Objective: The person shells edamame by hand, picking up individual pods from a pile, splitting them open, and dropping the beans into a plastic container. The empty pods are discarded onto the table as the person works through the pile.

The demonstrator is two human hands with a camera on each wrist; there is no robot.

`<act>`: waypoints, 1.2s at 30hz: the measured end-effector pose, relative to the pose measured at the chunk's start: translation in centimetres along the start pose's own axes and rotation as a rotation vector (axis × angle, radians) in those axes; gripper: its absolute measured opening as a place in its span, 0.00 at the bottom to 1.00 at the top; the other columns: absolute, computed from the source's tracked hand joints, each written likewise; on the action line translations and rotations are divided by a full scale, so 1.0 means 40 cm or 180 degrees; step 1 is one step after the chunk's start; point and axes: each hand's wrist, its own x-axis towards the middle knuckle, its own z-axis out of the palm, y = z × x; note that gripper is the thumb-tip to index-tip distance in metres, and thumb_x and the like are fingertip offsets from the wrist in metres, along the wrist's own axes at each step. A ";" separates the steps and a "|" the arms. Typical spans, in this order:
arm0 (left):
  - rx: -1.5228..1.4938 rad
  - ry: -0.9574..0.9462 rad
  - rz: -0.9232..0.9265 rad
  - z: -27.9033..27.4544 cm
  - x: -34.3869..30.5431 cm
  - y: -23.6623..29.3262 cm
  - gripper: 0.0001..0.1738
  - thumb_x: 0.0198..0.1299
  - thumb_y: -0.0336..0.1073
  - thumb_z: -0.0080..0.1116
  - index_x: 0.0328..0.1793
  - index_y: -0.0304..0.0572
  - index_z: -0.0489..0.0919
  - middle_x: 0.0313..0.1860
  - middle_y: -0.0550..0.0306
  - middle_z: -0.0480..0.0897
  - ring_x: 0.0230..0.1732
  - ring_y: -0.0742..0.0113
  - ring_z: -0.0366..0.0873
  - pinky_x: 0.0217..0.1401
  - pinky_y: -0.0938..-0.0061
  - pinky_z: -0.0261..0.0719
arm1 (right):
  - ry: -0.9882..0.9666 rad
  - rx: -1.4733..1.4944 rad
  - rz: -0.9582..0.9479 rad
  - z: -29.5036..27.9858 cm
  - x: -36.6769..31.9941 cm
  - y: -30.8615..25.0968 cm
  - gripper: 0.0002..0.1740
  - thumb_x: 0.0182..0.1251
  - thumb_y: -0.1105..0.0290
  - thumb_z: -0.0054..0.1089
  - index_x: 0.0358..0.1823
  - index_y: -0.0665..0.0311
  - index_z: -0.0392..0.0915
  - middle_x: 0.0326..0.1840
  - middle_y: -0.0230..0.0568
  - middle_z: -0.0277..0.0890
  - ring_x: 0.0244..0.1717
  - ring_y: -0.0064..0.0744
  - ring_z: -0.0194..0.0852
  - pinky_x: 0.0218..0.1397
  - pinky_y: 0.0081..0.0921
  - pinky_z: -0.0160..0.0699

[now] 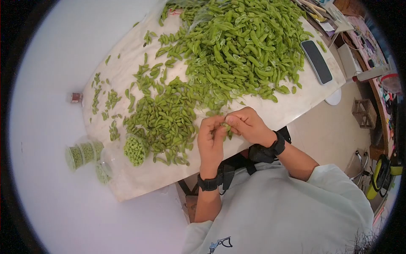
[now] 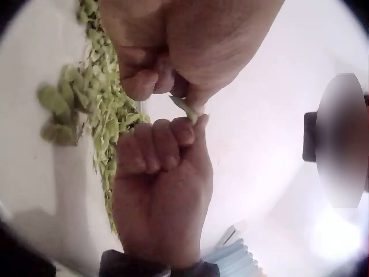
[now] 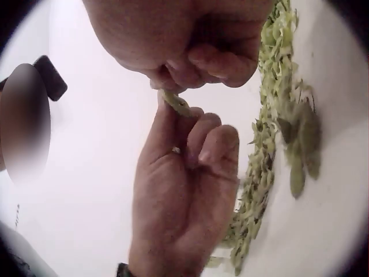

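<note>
A pale, smooth table (image 1: pixel 287 108) spreads out under green pods. At its near side the left hand (image 1: pixel 210 142) and right hand (image 1: pixel 251 127) meet, thumbs and fingertips pinching one small pod (image 3: pixel 176 103), the other fingers curled toward the palms. The pod lies between the two sets of fingertips, its long axis slanting across the narrow gap from one hand to the other; both touch it, so neither is nearer. To the left, on the near part of the table, stands a tub of shelled beans (image 1: pixel 135 151), with clear containers (image 1: pixel 86 152) farther left. Just beyond the hands, leftward, lies a loose spread of pods (image 1: pixel 163 114); the large heap (image 1: pixel 249 46) rises on the far side, a phone (image 1: pixel 317 62) to its right.
</note>
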 end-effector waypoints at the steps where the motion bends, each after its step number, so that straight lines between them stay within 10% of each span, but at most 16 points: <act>1: -0.0040 -0.0072 -0.0033 -0.002 -0.002 -0.001 0.10 0.63 0.26 0.55 0.50 0.37 0.73 0.35 0.63 0.74 0.33 0.78 0.69 0.36 0.84 0.70 | 0.0009 0.0205 0.0105 0.005 -0.004 0.009 0.21 0.73 0.60 0.47 0.25 0.69 0.74 0.16 0.30 0.65 0.20 0.18 0.58 0.24 0.22 0.61; 18: 0.1584 0.0087 0.0811 -0.024 -0.010 0.002 0.08 0.65 0.29 0.53 0.47 0.34 0.72 0.36 0.48 0.79 0.31 0.66 0.77 0.35 0.74 0.74 | 0.0380 0.1224 0.0883 0.066 -0.011 0.024 0.23 0.75 0.55 0.44 0.24 0.64 0.69 0.15 0.26 0.60 0.16 0.16 0.57 0.20 0.17 0.60; 26: -0.0607 0.0807 -0.0086 -0.048 -0.020 -0.006 0.05 0.66 0.32 0.46 0.43 0.40 0.66 0.25 0.59 0.66 0.21 0.72 0.63 0.24 0.79 0.65 | 0.0076 0.0970 0.1056 0.087 -0.012 0.004 0.24 0.76 0.56 0.43 0.24 0.65 0.67 0.16 0.29 0.61 0.15 0.18 0.59 0.20 0.18 0.63; 32: -0.1834 0.1438 -0.0003 -0.215 -0.021 0.077 0.03 0.62 0.32 0.43 0.37 0.47 0.62 0.22 0.64 0.58 0.19 0.76 0.52 0.18 0.81 0.52 | -0.0773 -0.1201 0.0011 -0.016 0.020 0.007 0.18 0.76 0.62 0.40 0.31 0.66 0.71 0.18 0.29 0.64 0.16 0.17 0.60 0.21 0.17 0.64; 36: -0.0916 0.2144 0.0191 -0.348 -0.042 0.143 0.02 0.61 0.28 0.39 0.35 0.45 0.62 0.22 0.65 0.58 0.19 0.78 0.49 0.19 0.82 0.50 | 0.0769 0.0502 0.0049 -0.102 0.084 -0.107 0.16 0.73 0.65 0.41 0.50 0.66 0.75 0.23 0.34 0.71 0.19 0.23 0.67 0.25 0.21 0.71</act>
